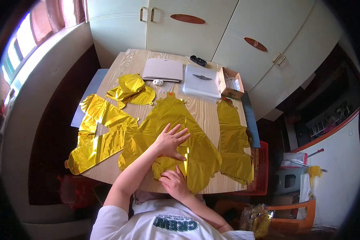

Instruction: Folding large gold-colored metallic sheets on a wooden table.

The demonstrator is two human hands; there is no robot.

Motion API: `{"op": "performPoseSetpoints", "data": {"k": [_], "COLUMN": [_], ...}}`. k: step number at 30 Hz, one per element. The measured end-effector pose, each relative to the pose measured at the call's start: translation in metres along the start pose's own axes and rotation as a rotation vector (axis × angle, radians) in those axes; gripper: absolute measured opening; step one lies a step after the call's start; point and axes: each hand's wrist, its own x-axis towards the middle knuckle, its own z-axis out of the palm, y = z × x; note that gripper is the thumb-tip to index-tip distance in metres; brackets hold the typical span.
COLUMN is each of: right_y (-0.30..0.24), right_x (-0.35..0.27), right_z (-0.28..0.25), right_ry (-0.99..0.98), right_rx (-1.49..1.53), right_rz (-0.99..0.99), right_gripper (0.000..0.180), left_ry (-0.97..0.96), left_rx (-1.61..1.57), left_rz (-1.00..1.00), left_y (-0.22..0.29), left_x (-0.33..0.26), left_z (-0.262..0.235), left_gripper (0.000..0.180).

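A flat gold foil balloon point(172, 116), wide and deflated, lies across the middle of the table in front of me. My left hand point(173, 141) rests palm down on it, its fingers spread. Closer to my body, a small flap of gold foil point(164, 163) is folded over on the balloon. My right hand point(175, 182) lies against that flap near the table's front edge, its fingers apart and slightly bent. Whether any foil is tucked under its fingertips is hidden.
More flat gold foil balloons lie at the left point(93, 154) and right point(234, 140), with a crumpled foil piece point(133, 90) behind. Grey cardboard sheets point(163, 69), clear plastic bags point(202, 82), a small cardboard box point(231, 86) and a black object point(198, 61) line the table's far side.
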Motion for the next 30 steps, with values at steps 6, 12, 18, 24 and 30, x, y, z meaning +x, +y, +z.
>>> {"op": "performPoseSetpoints", "data": {"k": [6, 12, 18, 24, 30], "right_y": [-0.01, 0.059, 0.079, 0.088, 0.087], "right_x": [0.005, 0.0, -0.007, -0.01, -0.006], "right_z": [-0.016, -0.069, -0.074, -0.073, -0.078], "right_ry": [0.042, 0.019, -0.106, -0.196, -0.372], "right_rx": [0.089, -0.18, -0.182, -0.267, -0.293], "right_rz": [0.043, 0.039, 0.038, 0.05, 0.115], "right_gripper": [0.012, 0.022, 0.04, 0.071, 0.112], "left_ry": [-0.018, -0.019, 0.008, 0.018, 0.02], "left_rx": [0.012, 0.014, -0.007, 0.002, -0.009], "left_rz": [-0.007, -0.01, 0.004, 0.01, 0.008], "left_y": [0.001, 0.001, 0.001, 0.0, 0.001], "left_x": [0.0, 0.0, 0.001, 0.0, 0.001], "left_z": [-0.001, -0.003, -0.001, 0.0, -0.001], "left_gripper": [0.112, 0.114, 0.114, 0.113, 0.112]}}
